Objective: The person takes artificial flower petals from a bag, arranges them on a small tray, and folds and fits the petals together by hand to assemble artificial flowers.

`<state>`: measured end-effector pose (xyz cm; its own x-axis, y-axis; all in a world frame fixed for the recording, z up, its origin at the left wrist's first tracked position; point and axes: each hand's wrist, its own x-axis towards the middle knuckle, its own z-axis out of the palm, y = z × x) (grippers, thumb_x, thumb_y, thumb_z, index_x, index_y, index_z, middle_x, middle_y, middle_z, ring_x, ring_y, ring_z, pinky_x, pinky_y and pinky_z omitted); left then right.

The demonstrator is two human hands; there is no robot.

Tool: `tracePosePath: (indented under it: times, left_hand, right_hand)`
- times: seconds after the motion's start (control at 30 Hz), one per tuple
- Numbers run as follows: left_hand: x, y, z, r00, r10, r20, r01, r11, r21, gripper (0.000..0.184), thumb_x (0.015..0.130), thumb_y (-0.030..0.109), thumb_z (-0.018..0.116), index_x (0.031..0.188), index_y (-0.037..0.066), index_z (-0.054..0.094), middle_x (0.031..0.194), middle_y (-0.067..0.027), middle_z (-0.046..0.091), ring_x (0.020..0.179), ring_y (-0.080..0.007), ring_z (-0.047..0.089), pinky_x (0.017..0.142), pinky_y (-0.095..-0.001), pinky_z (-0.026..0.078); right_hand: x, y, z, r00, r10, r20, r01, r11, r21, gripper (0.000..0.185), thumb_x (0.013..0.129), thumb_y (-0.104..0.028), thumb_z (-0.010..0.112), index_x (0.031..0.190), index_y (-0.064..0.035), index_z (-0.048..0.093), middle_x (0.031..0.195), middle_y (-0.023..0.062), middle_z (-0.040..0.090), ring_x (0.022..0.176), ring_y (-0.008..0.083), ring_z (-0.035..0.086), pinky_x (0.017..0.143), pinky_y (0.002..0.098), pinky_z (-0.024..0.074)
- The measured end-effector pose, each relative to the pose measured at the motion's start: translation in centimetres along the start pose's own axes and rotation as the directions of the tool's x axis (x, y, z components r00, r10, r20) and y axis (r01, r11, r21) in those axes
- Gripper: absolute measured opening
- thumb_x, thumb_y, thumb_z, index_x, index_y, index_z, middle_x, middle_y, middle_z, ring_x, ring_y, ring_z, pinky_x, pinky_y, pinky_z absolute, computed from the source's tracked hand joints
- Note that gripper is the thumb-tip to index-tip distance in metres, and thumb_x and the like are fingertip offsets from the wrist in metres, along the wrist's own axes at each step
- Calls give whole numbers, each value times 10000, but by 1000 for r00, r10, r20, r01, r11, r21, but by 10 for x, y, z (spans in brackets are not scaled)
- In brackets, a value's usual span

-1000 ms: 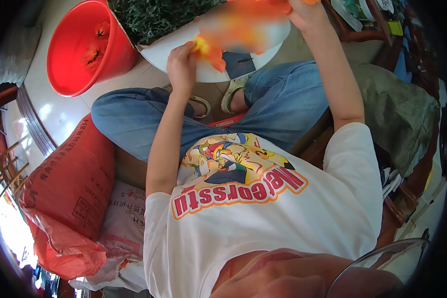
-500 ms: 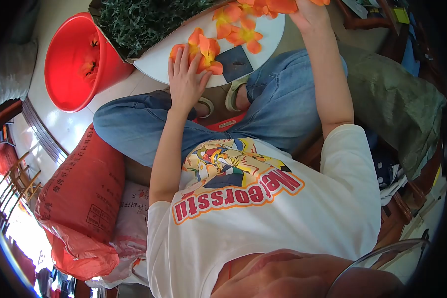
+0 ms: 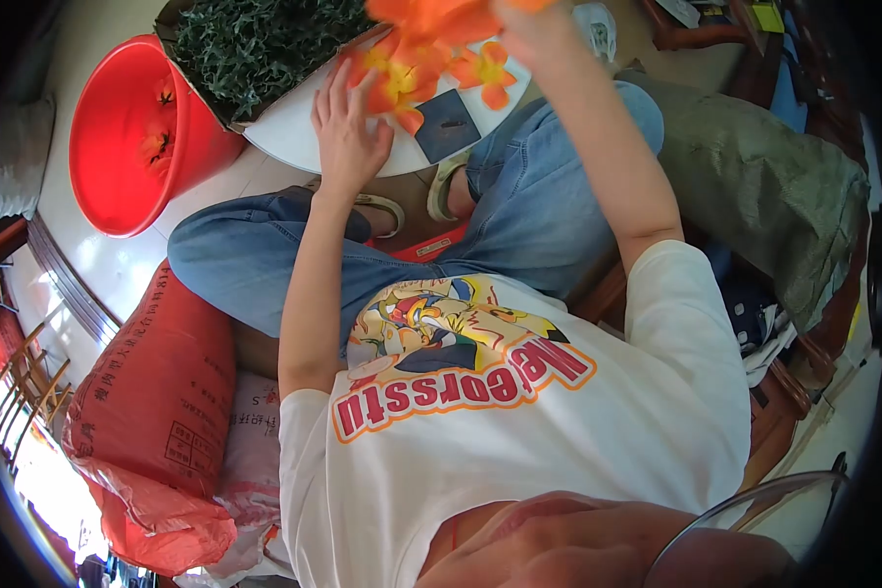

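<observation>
Spreading over bright orange petals with yellow centres point(image 3: 402, 80), the left hand point(image 3: 348, 142) has its fingers open and apart, the tips at the left side of the petals; whether they pinch any is not clear. The petals lie on a round white worktop point(image 3: 299, 132), towards its near edge. The right hand point(image 3: 537, 39) is blurred over the far right part of the worktop, beside a smeared orange floral mass point(image 3: 441, 18); how far its fingers are open, and whether they have hold of that mass, cannot be told.

Between the hands, a single orange flower point(image 3: 485, 73) lies flat, just right of the petals. Nearer the person, a dark grey square pad point(image 3: 448, 127) sits at the near edge, with a small dark mark on it. At the left edge of the worktop stands an open cardboard box point(image 3: 201, 105) full of dark green artificial leaves point(image 3: 265, 44). Left of the box, a red plastic bucket point(image 3: 206, 142) on the tiled floor point(image 3: 64, 211) holds some orange-red flowers point(image 3: 155, 147). A clear plastic bag point(image 3: 598, 29) lies beyond the right hand.
</observation>
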<state>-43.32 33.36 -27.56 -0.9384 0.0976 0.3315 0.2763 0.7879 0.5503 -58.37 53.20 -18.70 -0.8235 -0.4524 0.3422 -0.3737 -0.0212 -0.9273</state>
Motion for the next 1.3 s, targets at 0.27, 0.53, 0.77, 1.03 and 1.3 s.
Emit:
tracePosePath:
  times: [0.27, 0.53, 0.77, 1.03, 1.3]
  left_hand:
    - [-72, -30, -10, 694, -625, -358, 195, 641, -742, 455, 902, 67, 423, 1348, -15, 396, 1406, -167, 402, 1338, -285, 355, 1119, -415, 230]
    - [-79, -24, -12, 713, -552, -432, 258, 780, -570, 592, 867, 2, 425, 1430, -63, 255, 1470, -211, 315, 1387, -322, 283, 1142, -394, 197]
    - [-74, -24, -5, 715, -564, -413, 255, 761, -596, 615, 888, 50, 499, 1431, -67, 235, 1468, -226, 296, 1385, -314, 284, 1139, -383, 209]
    - [-83, -35, 7, 718, -555, -420, 277, 782, -559, 525, 915, 83, 526, 1391, -45, 346, 1467, -197, 334, 1343, -308, 359, 1110, -371, 265]
    - [-79, -28, 2, 658, -631, -411, 315, 726, -611, 468, 920, 105, 555, 1338, -55, 415, 1397, -178, 435, 1274, -271, 443, 1056, -350, 334]
  right_hand:
    - [-14, -29, 158, 978, -44, 206, 127, 903, -410, 306, 721, -133, 702, 1009, -97, 607, 1057, 92, 564, 958, 318, 590, 782, 371, 488]
    - [-44, 17, 191, 949, 132, 287, 135, 651, -746, 680, 694, -34, 683, 1323, -216, 500, 1271, 123, 453, 1146, 344, 484, 901, 427, 472]
    - [-53, -6, 166, 886, 267, 379, 68, 734, -676, 831, 686, -26, 678, 1427, -261, 383, 1450, 149, 328, 1273, 378, 395, 1016, 439, 409]
    - [-72, -1, 156, 795, 330, 509, 78, 776, -626, 631, 753, -31, 586, 1342, -245, 517, 1384, 149, 436, 1235, 366, 433, 1005, 447, 416]
    - [-63, -26, 136, 966, 90, 242, 60, 834, -548, 427, 766, 15, 561, 1152, -151, 632, 1127, 108, 587, 1106, 331, 513, 898, 417, 452]
